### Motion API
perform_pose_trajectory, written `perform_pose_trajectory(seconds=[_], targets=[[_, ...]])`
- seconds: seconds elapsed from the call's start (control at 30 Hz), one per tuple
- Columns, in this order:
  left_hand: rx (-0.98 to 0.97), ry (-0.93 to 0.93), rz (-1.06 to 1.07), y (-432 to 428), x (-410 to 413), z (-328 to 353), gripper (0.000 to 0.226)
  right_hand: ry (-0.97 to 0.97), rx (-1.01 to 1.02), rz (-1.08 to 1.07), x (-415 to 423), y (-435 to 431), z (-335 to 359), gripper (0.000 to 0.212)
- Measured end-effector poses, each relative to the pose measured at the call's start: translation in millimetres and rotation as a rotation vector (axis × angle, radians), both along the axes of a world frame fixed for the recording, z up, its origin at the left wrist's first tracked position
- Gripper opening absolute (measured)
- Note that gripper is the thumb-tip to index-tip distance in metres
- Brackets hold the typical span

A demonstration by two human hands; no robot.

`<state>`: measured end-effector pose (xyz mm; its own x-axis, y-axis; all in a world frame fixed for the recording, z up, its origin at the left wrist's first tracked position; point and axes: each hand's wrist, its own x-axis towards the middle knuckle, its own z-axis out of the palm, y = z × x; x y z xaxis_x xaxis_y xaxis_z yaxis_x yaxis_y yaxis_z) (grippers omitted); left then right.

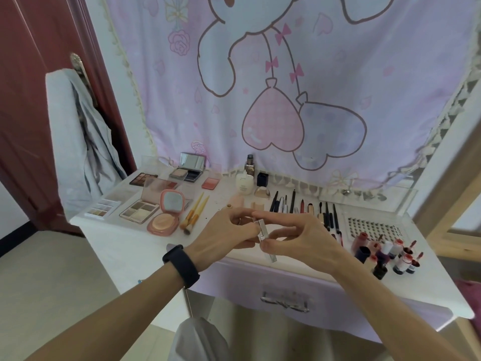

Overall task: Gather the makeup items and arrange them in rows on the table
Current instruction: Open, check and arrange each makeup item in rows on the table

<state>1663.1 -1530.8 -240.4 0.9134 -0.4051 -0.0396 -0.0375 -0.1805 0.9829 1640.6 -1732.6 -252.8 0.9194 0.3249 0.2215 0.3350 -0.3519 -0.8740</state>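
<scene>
Item in hand: slim silver metal tube (261,229), square-section, glossy, slightly tilted. It was held above the front-centre of the white tabletop (117,235), not touching it. The left hand (229,231) had its grip pinched on the tube's upper end, thumb vs. fingers. The right hand (302,239) had its grip pinched on the tube lower down, thumb and forefinger curled, other fingers extended. The tube's lower end showed below the right thumb. Fingers covered the mid section, so one piece or cap + body: cannot tell. A black matte wristband (181,265) sat on the left wrist.

On the tabletop, L to R:
- flat rectangular eyeshadow palettes (139,211), lids open
- round pink compact (166,220), mirror lid raised
- wooden-handled brushes (194,212), lying side by side
- cream plastic bottle (244,183), upright at the rear
- thin dark pencils (307,207), in a row, partly hidden behind both hands
- clear lash tray (372,227), flat
- small red-and-dark bottles (390,256), clustered upright at the right front

A pink cartoon-print cloth (286,74) w/ lace edge hung behind. A lilac drawer front (286,282) sat below the tabletop.
</scene>
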Motion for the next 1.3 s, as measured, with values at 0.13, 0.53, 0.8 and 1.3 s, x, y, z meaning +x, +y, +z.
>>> perform_pose_trajectory(seconds=[0.13, 0.53, 0.8, 1.3], targets=[[-0.064, 0.036, 0.025, 0.1, 0.1, -0.8, 0.033, 0.030, 0.097, -0.018, -0.2, 0.7, -2.2, 0.052], [-0.489, 0.224, 0.070, 11.8, 20.7, -15.6, 0.034, 0.002, -0.031, -0.223, 5.5, 24.9, -3.2, 0.046], [-0.667, 0.380, 0.187, 17.5, 28.2, -5.0, 0.048, 0.091, -0.020, -0.377, 21.2, 51.0, 29.3, 0.040], [-0.827, 0.406, 0.241, 59.4, 36.0, -13.5, 0.042, 0.597, 0.663, -0.296, 24.6, 66.3, 43.2, 0.045]])
